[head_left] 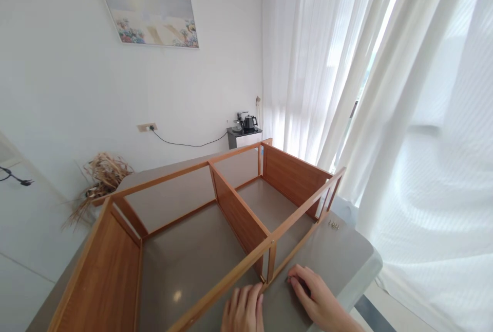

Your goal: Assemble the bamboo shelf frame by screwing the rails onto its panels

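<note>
A reddish-brown wooden shelf frame [241, 208] lies on its side across a grey tabletop, with a panel dividing it in the middle. My left hand [242, 309] is at the lower near rail, fingers together and curled over it beside the middle divider. Just right of that joint is my right hand [314, 293], thumb and forefinger pinched on a small screw [288, 279], mostly covered by the fingertips. Several loose metal screws [333, 224] lie on the table beyond the right hand, near the frame's right end.
The grey table [346, 250] has a rounded right corner. White curtains [423, 167] hang along the right. At the back, a black kettle [250, 122] stands on a small cabinet, its cord running to a wall socket [147, 127]. Dried plants [106, 172] stand behind the table's left side.
</note>
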Motion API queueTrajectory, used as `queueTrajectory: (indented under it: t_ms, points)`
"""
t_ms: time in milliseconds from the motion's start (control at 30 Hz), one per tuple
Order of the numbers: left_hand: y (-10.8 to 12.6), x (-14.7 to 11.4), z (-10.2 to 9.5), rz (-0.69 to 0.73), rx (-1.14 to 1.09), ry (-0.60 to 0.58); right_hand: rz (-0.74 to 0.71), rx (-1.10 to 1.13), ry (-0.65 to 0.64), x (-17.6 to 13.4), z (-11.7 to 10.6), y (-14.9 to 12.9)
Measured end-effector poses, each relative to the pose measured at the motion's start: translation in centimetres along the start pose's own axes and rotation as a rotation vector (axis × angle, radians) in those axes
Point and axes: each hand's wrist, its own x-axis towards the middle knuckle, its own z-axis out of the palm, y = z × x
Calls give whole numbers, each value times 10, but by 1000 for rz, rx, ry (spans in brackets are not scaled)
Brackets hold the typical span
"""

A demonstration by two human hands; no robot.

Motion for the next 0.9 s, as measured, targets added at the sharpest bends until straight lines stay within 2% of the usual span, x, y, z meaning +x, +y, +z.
queueTrajectory:
  t_ms: [233, 433, 767, 900]
  points:
    - [7, 12, -22, -29, 50, -49, -68, 18, -55, 3, -3, 10]
    - [15, 21, -41, -195, 31, -146, -101, 39, -49, 2, 3, 24]
    - [22, 13, -38, -254, 52, -114, -102, 85, 35, -3, 16, 44]
    - [24, 13, -40, -252, 66, -89, -76, 149, 45, -1, 16, 42]
